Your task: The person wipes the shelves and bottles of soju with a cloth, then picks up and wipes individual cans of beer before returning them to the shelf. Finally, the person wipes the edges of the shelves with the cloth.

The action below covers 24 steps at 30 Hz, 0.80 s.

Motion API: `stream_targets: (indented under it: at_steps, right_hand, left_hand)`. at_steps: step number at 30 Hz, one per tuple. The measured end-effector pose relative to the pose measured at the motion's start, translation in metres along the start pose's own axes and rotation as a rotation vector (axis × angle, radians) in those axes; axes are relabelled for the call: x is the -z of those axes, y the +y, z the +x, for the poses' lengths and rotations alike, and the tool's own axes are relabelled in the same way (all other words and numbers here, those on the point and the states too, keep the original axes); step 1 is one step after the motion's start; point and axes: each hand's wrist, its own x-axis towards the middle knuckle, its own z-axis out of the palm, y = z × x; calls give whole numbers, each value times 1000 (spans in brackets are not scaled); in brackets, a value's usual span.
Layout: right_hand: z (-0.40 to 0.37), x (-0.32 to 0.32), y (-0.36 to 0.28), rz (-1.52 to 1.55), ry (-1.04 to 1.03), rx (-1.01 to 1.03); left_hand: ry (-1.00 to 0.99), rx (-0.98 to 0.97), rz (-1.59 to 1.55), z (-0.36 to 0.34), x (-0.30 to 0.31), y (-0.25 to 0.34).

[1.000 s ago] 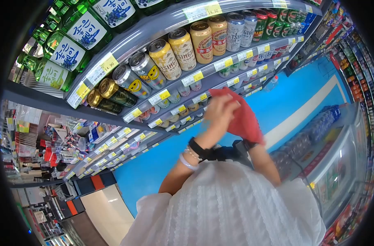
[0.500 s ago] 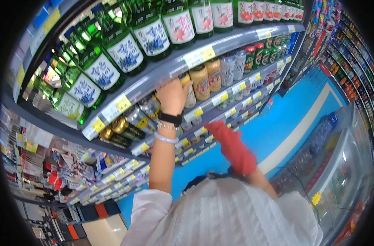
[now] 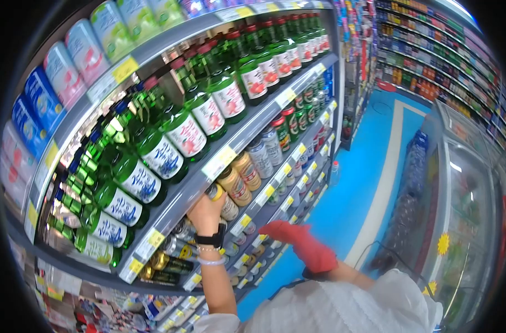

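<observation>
My left hand [image 3: 205, 213] reaches under a shelf edge into the row of drink cans. Its thumb lies along a can with a yellow top [image 3: 214, 192], and the fingers curl behind it, partly hidden. A black band and bracelets circle that wrist. Just right of this can stand gold beer cans [image 3: 234, 187]; black-and-gold cans [image 3: 167, 271] lie tilted toward the left end. Red fabric [image 3: 303, 244], like a glove or cloth, covers my right hand [image 3: 319, 256], which is held out over the aisle in front of the lower shelves. Its fingers are hidden.
Green bottles [image 3: 186, 136] with fruit labels fill the shelf above the cans. Tall pastel cans [image 3: 86, 50] line the top shelf. A glass-doored cooler [image 3: 458, 200] borders the blue floor [image 3: 353, 183] on the right. A clear bottle [image 3: 334, 173] stands by the shelf's end.
The view has tilted up and turned, so more upper shelf and aisle show. My left hand remains at the yellow-topped can. My right hand in the red fabric stays low over the aisle.
</observation>
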Motion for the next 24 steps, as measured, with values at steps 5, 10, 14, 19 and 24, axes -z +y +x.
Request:
stream_targets:
  at_steps: [5,10,14,19,24]
  right_hand:
    - [6,11,16,-359,-107,-129]
    - [9,13,52,-545,-140,-171]
    - [-8,11,33,-381,-36,-90]
    - [-1,2,30,-54,81,-34]
    - [-1,-16,56,195,254,-78]
  left_hand:
    - [243,-45,63,-13,-6,6]
    - [333,0,-70,-32,-6,26]
    - [478,-88,-240,-54,-1,39]
    - [384,-172,-394,-89,9,60]
    - [21,-20,-747,-133,13,89]
